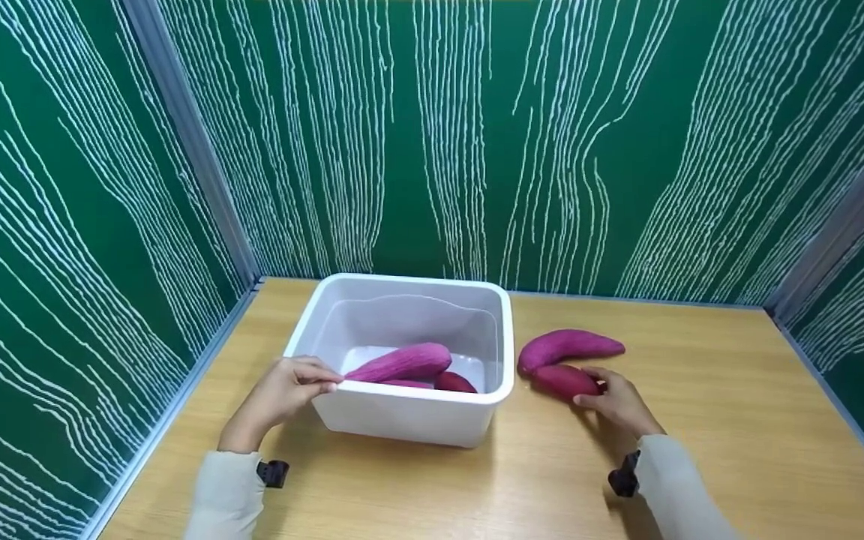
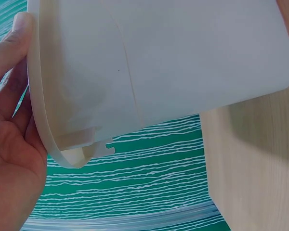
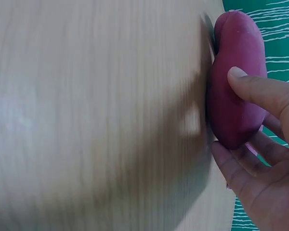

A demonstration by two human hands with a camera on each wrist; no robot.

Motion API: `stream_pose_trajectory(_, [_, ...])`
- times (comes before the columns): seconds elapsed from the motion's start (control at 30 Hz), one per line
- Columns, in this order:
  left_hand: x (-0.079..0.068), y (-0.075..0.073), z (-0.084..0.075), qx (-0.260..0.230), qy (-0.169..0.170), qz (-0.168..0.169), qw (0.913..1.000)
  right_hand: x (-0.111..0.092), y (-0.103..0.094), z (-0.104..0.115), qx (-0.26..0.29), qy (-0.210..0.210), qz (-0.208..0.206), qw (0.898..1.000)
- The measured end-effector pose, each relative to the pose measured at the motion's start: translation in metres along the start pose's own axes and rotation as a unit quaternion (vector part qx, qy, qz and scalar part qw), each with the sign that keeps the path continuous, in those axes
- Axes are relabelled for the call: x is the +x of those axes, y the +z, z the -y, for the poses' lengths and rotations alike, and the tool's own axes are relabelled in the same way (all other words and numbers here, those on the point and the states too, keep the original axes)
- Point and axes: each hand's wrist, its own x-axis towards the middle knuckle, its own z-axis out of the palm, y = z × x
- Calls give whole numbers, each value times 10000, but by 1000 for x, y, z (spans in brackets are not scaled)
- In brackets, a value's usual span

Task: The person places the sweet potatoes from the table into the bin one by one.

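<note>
A white plastic tub point(image 1: 409, 412) stands on the table. My left hand point(image 1: 293, 390) holds its front left corner; in the left wrist view the thumb point(image 2: 20, 36) lies against the rim with the fingers behind. Inside the tub lie a long magenta sweet potato point(image 1: 406, 361), part of another pinkish one point(image 1: 406, 383) and a red one point(image 1: 454, 382), partly hidden by the front wall. To the tub's right, my right hand point(image 1: 618, 401) grips a red sweet potato point(image 1: 563, 381) between thumb and fingers, low at the table. Behind it rests a curved magenta sweet potato point(image 1: 571, 346).
The wooden table point(image 1: 739, 420) reaches to green panels point(image 1: 642, 187) with wavy white lines at the back and both sides. Grey metal posts point(image 1: 199, 142) stand at the corners. A small black camera point(image 1: 625, 474) sits on each wrist.
</note>
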Motion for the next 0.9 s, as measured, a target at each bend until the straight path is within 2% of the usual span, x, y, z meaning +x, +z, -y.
stream_pose_trajectory(0.1, [0, 0, 0, -26, -47, 15, 10000, -2, 0, 1, -47, -9, -40, 10000])
stream_pose_trajectory(0.3, [1, 1, 2, -79, 164, 13, 9998, -9, 1, 6, -144, -197, -222, 9995])
stream_pose_trajectory(0.57, [2, 1, 2, -81, 77, 12, 9999, -11, -2, 15, 102, -57, -203, 9997])
stream_pose_trajectory(0.9, [2, 1, 1, 2, 162, -8, 9999, -14, -5, 28, 609, 213, -71, 9979])
